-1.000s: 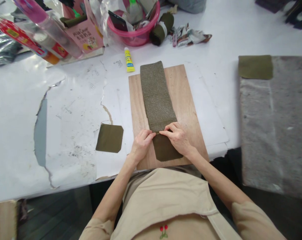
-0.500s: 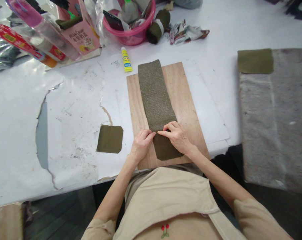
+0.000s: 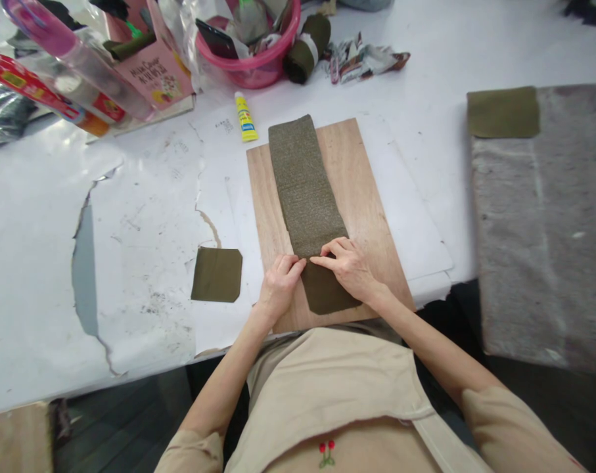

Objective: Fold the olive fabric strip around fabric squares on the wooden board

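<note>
A long, rough-faced olive strip (image 3: 305,184) lies lengthwise on a wooden board (image 3: 364,197). At its near end, a smooth olive piece with cut corners (image 3: 327,289) meets it along a seam or fold. My left hand (image 3: 280,282) is closed, thumb and forefinger pinching the left end of that join. From the other side my right hand (image 3: 347,266) presses the join, its forefinger pointing left and the other fingers curled on the material. The fingertips of both hands nearly meet. A separate small olive piece (image 3: 217,274) with clipped corners lies left of the board.
Beyond the board lies a yellow glue tube (image 3: 246,119). Farther back are a pink basin (image 3: 251,69) of tools, an olive roll (image 3: 307,49) and crumpled wrapping (image 3: 366,59). Bottles (image 3: 91,72) stand at back left. A grey slab (image 3: 549,243) carries another olive piece (image 3: 503,112) on the right.
The view has shifted slightly. Both hands stay at the same join, with the fingertips almost unmoved.
</note>
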